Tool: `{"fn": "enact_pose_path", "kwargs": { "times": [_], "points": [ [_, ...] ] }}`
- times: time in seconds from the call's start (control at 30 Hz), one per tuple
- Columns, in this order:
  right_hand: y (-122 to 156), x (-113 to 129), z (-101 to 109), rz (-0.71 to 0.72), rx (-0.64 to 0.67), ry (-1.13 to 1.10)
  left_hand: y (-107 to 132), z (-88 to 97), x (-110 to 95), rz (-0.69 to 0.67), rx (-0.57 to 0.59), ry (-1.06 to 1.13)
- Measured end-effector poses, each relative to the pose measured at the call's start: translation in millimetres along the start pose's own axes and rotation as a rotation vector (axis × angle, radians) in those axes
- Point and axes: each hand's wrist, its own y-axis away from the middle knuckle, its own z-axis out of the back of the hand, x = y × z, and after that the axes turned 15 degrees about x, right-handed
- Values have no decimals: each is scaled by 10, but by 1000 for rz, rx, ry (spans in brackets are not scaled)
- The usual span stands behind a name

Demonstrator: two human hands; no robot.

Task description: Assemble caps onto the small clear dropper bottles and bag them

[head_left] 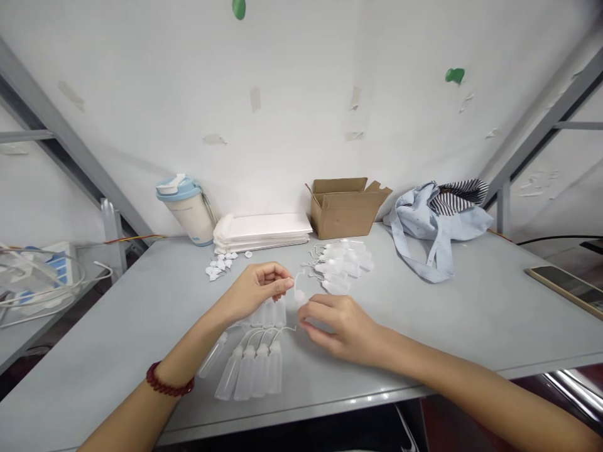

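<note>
My left hand [258, 287] is closed in a pinch on a small white cap at the tip of a little translucent squeeze bottle [298, 295]. My right hand [340, 326] grips the body of that same bottle from below, fingers curled. Both hands hover just above the grey table [471, 320]. Under them lies a row of several capped translucent bottles [254, 371], side by side. Behind the hands a heap of more bottles [342, 260] rests on the table. A scatter of small white caps [220, 263] lies to the back left.
At the back stand a blue-lidded cup [188, 208], a flat stack of white bags [261, 231], an open cardboard box [345, 206] and a light-blue cloth bag [436, 220]. A phone [568, 285] lies at the right edge. Cables and a device sit on the left.
</note>
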Motion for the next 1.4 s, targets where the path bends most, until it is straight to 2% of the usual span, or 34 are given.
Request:
{"fn": "enact_pose_path", "kwargs": {
  "times": [0.2, 0.37, 0.47, 0.63, 0.87, 1.13, 1.4],
  "points": [
    [-21, 56, 106, -74, 113, -537, 32, -5, 4, -8, 71, 57],
    [-45, 18, 97, -57, 134, -1069, 45, 62, 10, -16, 97, 115],
    [-62, -37, 63, -62, 135, -1215, 52, 106, 19, -10, 104, 121],
    [-77, -111, 42, -37, 115, -1333, 73, 150, 26, -13, 134, 47],
    [-86, -89, 54, -63, 91, -1389, 52, 151, 67, -24, 143, 119],
    [-102, -68, 53, -128, 64, -1344, -6, 22, 124, -22, 184, 241],
    [-111, -60, 110, -232, 113, -1293, 6, -32, 59, 17, 204, 148]
  ]
}}
